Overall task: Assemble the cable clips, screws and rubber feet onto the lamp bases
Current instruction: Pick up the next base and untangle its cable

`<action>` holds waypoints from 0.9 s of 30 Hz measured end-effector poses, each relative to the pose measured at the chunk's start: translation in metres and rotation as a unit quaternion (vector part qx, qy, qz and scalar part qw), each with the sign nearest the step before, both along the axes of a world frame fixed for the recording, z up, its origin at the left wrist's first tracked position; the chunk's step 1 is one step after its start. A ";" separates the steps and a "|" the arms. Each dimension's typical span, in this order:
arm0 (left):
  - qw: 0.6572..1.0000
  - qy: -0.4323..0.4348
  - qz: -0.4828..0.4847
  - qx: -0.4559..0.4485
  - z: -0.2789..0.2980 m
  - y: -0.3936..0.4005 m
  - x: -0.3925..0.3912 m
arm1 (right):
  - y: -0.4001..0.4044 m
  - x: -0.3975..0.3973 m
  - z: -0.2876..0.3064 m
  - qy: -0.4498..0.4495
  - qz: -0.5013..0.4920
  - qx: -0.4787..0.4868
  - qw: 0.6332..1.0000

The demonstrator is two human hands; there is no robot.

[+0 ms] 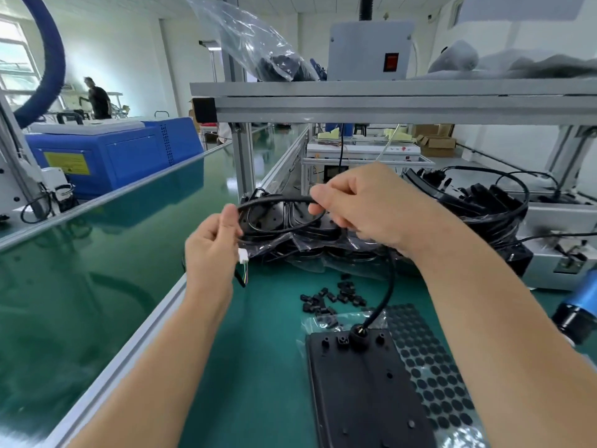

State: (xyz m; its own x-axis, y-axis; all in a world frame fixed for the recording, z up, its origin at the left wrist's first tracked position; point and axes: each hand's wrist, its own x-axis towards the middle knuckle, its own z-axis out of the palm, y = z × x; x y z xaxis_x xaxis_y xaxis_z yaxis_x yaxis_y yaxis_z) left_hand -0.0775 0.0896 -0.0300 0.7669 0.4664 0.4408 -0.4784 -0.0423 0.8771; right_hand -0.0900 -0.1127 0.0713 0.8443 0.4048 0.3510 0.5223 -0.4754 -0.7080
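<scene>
Green bench (265, 334); yellow label (67, 163) unreadable; hands hold cable (274, 200).

Bright even daylight from window (13, 53), glare on green belt (80, 253), wide-angle edge bending, slight softness

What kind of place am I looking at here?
Most likely a factory assembly line: a long green bench in an aluminium frame, bagged lamp bases piled up, and a sheet of rubber feet beside the base being worked on.
</scene>
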 end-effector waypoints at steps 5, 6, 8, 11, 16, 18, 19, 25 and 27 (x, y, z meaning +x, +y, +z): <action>0.996 -0.005 0.052 -0.067 0.002 0.019 0.014 | -0.013 -0.002 -0.036 0.103 0.031 0.082 0.991; 0.996 -0.002 0.065 -0.068 -0.001 0.023 0.015 | -0.015 -0.003 -0.045 0.117 0.035 0.097 0.988; 0.993 0.009 0.074 -0.088 -0.009 0.029 0.018 | -0.020 -0.008 -0.058 0.136 0.049 0.112 0.983; 0.987 0.049 0.008 -0.154 -0.027 0.046 0.019 | -0.033 -0.016 -0.076 0.104 0.072 0.088 0.988; 0.980 0.191 -0.046 0.041 -0.039 0.064 0.008 | -0.047 -0.035 -0.120 0.065 0.071 0.064 0.993; 0.958 0.237 -0.073 0.140 -0.031 0.057 0.006 | -0.045 -0.041 -0.136 0.044 0.064 0.069 0.995; 0.942 0.255 -0.108 0.191 -0.026 0.053 0.005 | -0.044 -0.042 -0.140 0.030 0.057 0.075 0.995; 0.753 0.281 -0.262 0.534 0.005 0.009 0.007 | -0.046 -0.045 -0.149 -0.085 0.029 0.053 0.995; 0.731 0.251 -0.245 0.585 -0.003 -0.027 0.019 | -0.046 -0.047 -0.153 -0.061 0.034 0.030 0.997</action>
